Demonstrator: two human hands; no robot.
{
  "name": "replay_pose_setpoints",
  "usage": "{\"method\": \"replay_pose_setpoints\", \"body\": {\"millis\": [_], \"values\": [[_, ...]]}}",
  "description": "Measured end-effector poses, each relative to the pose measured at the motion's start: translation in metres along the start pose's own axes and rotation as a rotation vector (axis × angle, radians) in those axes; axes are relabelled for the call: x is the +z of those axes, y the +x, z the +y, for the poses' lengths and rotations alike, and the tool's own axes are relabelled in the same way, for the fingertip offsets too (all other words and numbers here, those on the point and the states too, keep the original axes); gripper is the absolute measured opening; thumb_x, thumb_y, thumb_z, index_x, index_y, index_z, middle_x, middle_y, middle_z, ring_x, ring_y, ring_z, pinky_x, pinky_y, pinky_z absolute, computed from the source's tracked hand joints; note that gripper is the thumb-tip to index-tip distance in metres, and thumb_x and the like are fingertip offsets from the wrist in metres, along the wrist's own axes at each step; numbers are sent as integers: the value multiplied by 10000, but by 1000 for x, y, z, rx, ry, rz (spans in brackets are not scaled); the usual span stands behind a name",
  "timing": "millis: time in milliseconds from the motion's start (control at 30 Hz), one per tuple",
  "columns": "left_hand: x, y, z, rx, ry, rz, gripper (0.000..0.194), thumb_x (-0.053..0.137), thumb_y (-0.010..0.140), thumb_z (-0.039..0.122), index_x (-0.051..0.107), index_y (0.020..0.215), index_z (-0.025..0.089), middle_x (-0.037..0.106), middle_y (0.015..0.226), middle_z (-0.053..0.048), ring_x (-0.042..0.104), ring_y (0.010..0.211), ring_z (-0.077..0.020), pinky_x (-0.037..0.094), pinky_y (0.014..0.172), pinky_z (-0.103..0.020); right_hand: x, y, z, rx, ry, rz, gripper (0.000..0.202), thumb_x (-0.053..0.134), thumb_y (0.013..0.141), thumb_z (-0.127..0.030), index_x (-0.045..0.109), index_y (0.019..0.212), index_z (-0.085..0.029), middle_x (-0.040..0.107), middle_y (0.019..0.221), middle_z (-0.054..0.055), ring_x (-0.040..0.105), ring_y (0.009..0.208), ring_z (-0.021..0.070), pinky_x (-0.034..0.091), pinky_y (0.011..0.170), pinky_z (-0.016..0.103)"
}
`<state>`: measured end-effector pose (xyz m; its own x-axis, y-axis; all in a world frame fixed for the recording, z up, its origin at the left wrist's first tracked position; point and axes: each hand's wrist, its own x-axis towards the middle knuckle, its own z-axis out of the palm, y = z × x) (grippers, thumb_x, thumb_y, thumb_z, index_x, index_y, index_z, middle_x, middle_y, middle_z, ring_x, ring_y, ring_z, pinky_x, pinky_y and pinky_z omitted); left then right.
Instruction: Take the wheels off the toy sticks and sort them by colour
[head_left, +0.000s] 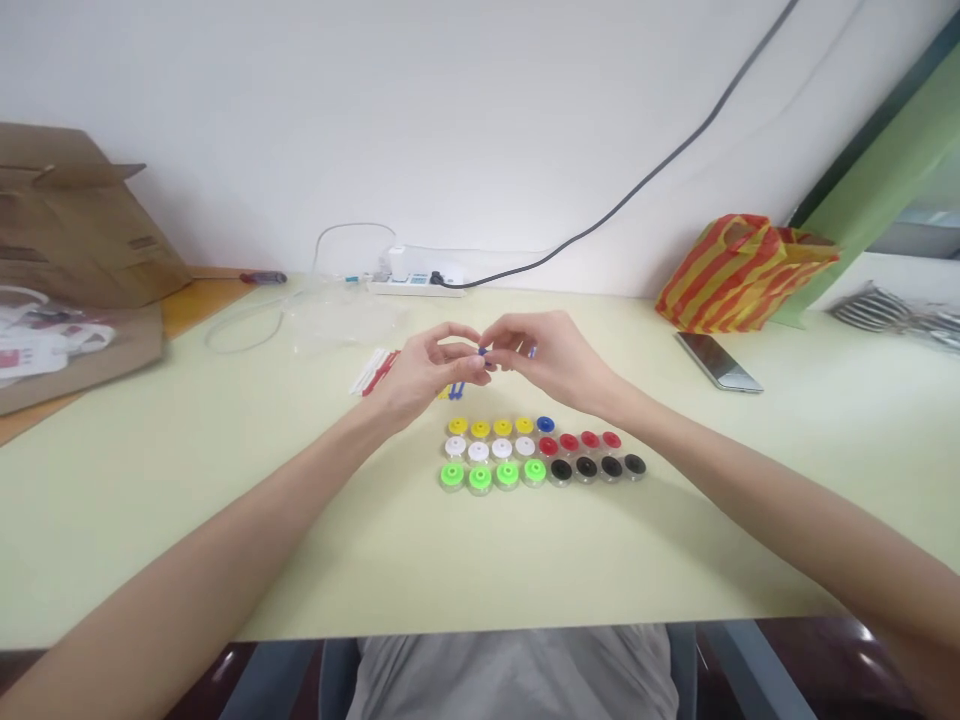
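Observation:
My left hand (442, 365) and my right hand (551, 350) meet above the middle of the table. Between their fingertips is a small blue plastic piece (483, 352), pinched from both sides and mostly covered by the fingers. Another bit of blue (532, 352) shows by my right fingers; what it belongs to is hidden. Nearer me stand rows of small round clear-sided pieces with coloured tops: yellow (480, 429), a single blue one (545, 425), white (478, 451), red (568, 442), green (508, 474) and black (586, 468).
White and red sticks (377, 372) and blue and yellow ones (455, 391) lie by my left hand. Behind are clear plastic bags (337, 315), a power strip (416, 287) and a screwdriver (264, 277). A cardboard box (82, 230) stands left; a striped bag (739, 275) and phone (718, 362) are right.

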<state>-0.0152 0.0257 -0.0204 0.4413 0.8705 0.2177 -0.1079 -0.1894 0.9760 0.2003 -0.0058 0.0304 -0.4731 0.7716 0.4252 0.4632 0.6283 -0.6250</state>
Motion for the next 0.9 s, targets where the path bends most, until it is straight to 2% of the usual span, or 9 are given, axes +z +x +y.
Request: {"method": "replay_pose_setpoints", "body": {"millis": [133,233,300,367,400,433,533,667,900], "values": [[6,-1,4,-16,21,17,503,925,773,466,684,1140,222,805,930,-76,782,834,-221,591,887,-379,-7,4,3,-26,10,-18,87,670,930,-181,750,911,-154,783,860,42,698,796,163,505,765,293],[2,-1,6,24,129,56,440,790,893,547,676,1161,217,806,1035,-114,786,952,-260,595,915,-407,-19,9,3,-24,-89,-19,102,669,935,-165,761,897,-142,759,825,36,663,759,152,476,735,288],[-7,1,5,104,369,121,367,613,1004,552,690,1138,220,791,1140,-127,756,1087,-281,576,969,-435,-33,10,1,6,-203,-26,102,674,924,-134,773,899,-136,747,814,36,643,747,150,456,725,290],[-18,3,1,186,783,144,340,478,1057,443,723,1150,225,768,1241,-123,692,1220,-296,511,1080,-484,-50,8,-1,49,-303,-70,105,684,909,-108,783,890,-136,743,820,41,633,743,150,443,717,295],[-24,4,-1,221,979,106,360,436,1049,367,734,1191,223,752,1294,-126,654,1284,-313,463,1137,-524,-58,6,-1,81,-348,-107,108,689,906,-102,788,881,-139,741,819,43,630,739,151,437,713,298],[-29,6,-4,240,1120,5,402,400,1031,301,737,1236,220,723,1377,-119,603,1362,-323,418,1182,-547,-65,4,-1,115,-388,-155,113,693,905,-101,792,871,-145,739,818,44,628,736,154,432,709,302],[-37,9,-11,228,1370,-171,527,347,977,204,725,1343,237,582,1587,-67,457,1522,-332,341,1245,-574,-77,-1,5,213,-485,-325,139,704,897,-101,795,820,-172,741,808,47,633,731,170,418,695,316],[-36,11,-15,188,1513,-243,566,330,980,212,728,1381,260,485,1670,-34,364,1591,-329,306,1277,-565,-77,-2,19,250,-522,-460,150,701,885,-126,778,775,-194,751,802,50,636,702,185,403,636,323],[-38,10,-16,182,1520,-217,561,332,986,223,741,1367,271,498,1661,-23,364,1596,-311,300,1287,-548,-72,6,31,237,-485,-546,71,728,861,-181,779,812,-185,777,846,55,658,700,181,416,598,304]]}}
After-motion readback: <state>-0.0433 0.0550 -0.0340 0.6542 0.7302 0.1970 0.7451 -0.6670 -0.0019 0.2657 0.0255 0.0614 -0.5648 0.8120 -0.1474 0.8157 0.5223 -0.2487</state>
